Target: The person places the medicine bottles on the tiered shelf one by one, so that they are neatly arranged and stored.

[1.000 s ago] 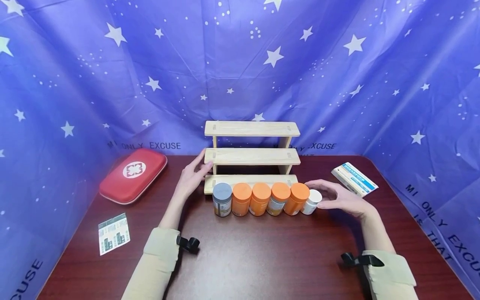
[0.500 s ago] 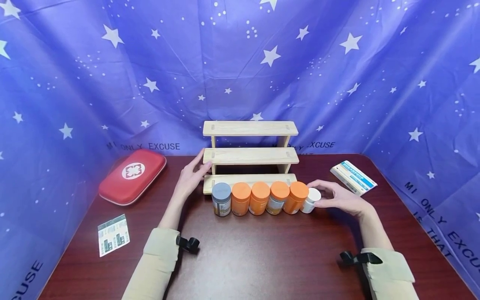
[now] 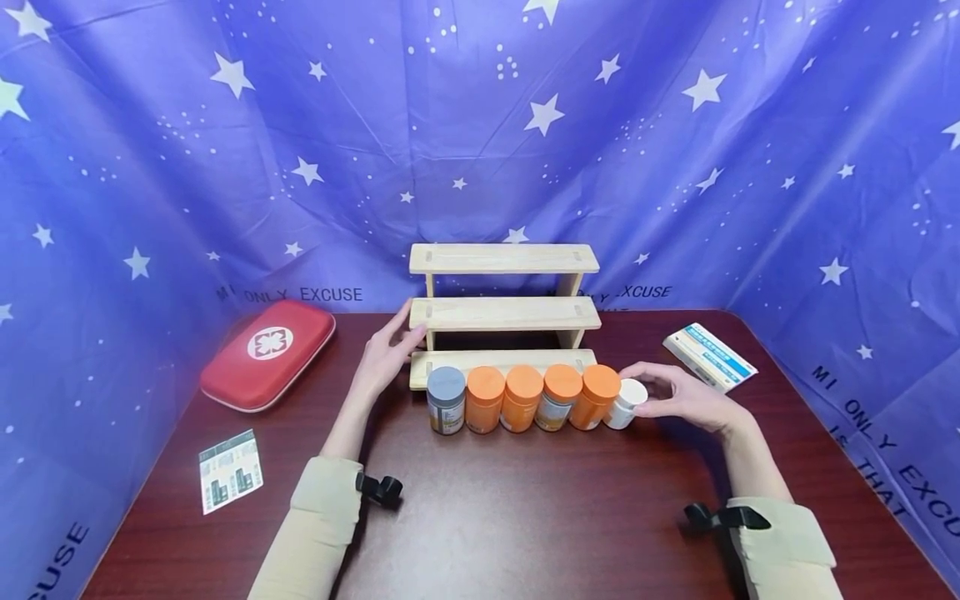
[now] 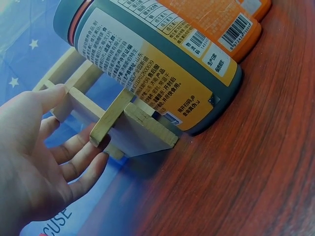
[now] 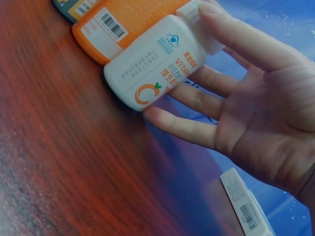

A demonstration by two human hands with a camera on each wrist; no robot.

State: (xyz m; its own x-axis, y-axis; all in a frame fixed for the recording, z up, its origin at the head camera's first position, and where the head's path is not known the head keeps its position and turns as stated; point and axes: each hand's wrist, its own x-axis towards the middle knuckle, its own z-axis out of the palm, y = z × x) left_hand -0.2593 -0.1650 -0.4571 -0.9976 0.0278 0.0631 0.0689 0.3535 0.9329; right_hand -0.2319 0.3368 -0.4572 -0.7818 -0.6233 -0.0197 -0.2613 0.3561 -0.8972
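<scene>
Several bottles stand upright in a row before a three-step wooden shelf [image 3: 504, 313]: a grey-lidded one [image 3: 446, 400] at the left end, orange-lidded ones such as this orange bottle [image 3: 484, 400] between, and a small white vitamin bottle [image 3: 626, 405] at the right end. My right hand [image 3: 678, 397] holds the white bottle from its right side, with the thumb by the cap and the other fingers behind and at the base in the right wrist view. At the shelf's left end, my left hand [image 3: 381, 358] touches the wood with thumb and relaxed fingers [image 4: 81, 164].
A red first-aid case [image 3: 268, 354] lies at the back left, and a white printed card [image 3: 231, 471] lies nearer on that side. The white and blue medicine box [image 3: 711, 357] is at the back right. A blue starry curtain [image 3: 480, 125] hangs behind the dark red table [image 3: 510, 517].
My right index finger has shifted slightly right, away from the neighbouring orange lid. The left hand and the row of bottles stay in place; the head view sways a little.
</scene>
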